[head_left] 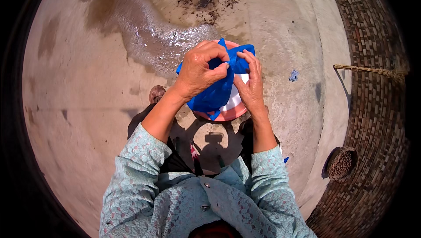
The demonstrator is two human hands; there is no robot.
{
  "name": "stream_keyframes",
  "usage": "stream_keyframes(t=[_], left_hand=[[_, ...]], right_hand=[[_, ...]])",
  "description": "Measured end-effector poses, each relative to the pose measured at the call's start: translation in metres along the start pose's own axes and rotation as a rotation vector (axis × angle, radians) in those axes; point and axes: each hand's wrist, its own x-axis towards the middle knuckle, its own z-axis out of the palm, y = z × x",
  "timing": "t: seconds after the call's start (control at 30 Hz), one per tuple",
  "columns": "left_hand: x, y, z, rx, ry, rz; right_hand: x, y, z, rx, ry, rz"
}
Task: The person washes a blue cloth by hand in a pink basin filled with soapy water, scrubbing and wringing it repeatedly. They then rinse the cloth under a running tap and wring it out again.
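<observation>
My left hand (197, 69) pinches the upper part of a bright blue cloth (212, 93) between thumb and fingers. Across from it, my right hand (252, 84) has its bent fingertips on the same cloth's right edge, gripping it. The fabric looks thin and creased, with pointed corners sticking up and down; whether it is a bag or a flat piece I cannot tell. Both hands hold it over a round pink basin (234, 114) standing on the ground in front of me. Something white (232, 100) shows inside the basin, partly hidden by the cloth and my right hand.
Wet, foamy water (153, 40) spreads over the concrete ahead and left. A small blue scrap (293, 76) lies to the right. Further right are a straw broom (372, 69), a basket (342, 163) of brown lumps and brickwork (372, 119). My shoe (156, 94) is left of the basin.
</observation>
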Motion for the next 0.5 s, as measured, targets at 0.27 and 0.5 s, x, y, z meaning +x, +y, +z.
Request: stream_keyframes(t=[0.27, 0.5], left_hand=[[0.002, -0.002, -0.017, -0.367, -0.110, -0.212], [0.003, 0.002, -0.030, -0.234, 0.052, -0.274]], right_hand=[[0.004, 0.013, -0.005, -0.277, 0.002, -0.160], [0.000, -0.001, -0.012, 0.353, -0.018, 0.216]])
